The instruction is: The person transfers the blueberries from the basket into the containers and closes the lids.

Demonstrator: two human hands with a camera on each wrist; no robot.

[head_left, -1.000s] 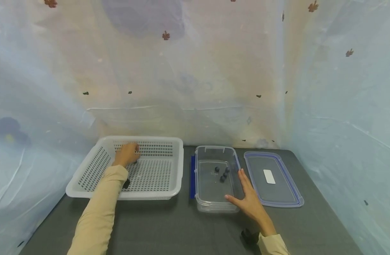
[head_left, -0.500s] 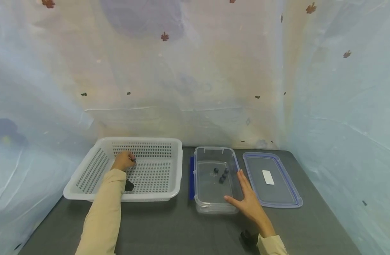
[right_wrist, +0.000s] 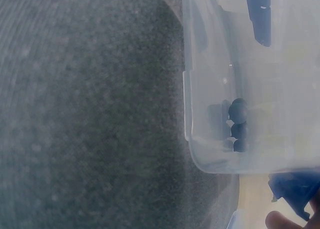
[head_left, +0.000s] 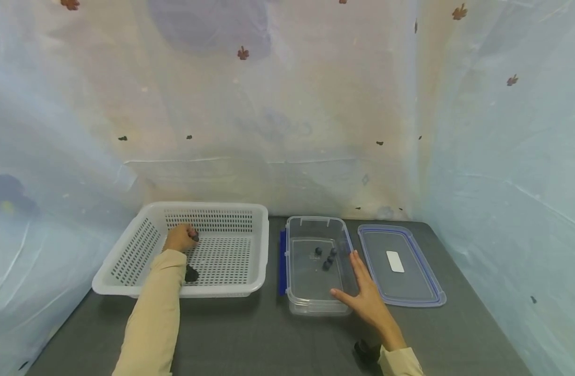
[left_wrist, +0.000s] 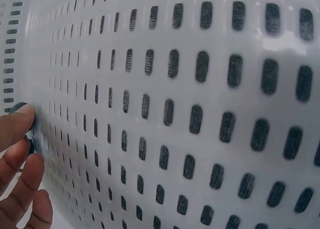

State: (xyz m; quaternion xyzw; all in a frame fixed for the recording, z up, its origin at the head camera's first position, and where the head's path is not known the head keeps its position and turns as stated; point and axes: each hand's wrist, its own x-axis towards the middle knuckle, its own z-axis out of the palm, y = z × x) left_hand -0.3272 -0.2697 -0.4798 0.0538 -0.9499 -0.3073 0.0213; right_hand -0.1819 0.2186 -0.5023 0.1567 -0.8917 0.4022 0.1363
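A dark ball (head_left: 195, 237) sits inside the basket (head_left: 221, 291), just off centre toward 12 o'clock, pinched by the left hand (head_left: 178, 238); a loose pinch could let it slip and roll off. At the basket's 3 o'clock stands the box (head_left: 311, 282), four balls (head_left: 330, 259) within. At its 4 o'clock the right hand (head_left: 369, 297), fingers straight, appears to touch the rim; pushing there could shift it. Beyond, at 3 o'clock, lies the lid (head_left: 411, 279).
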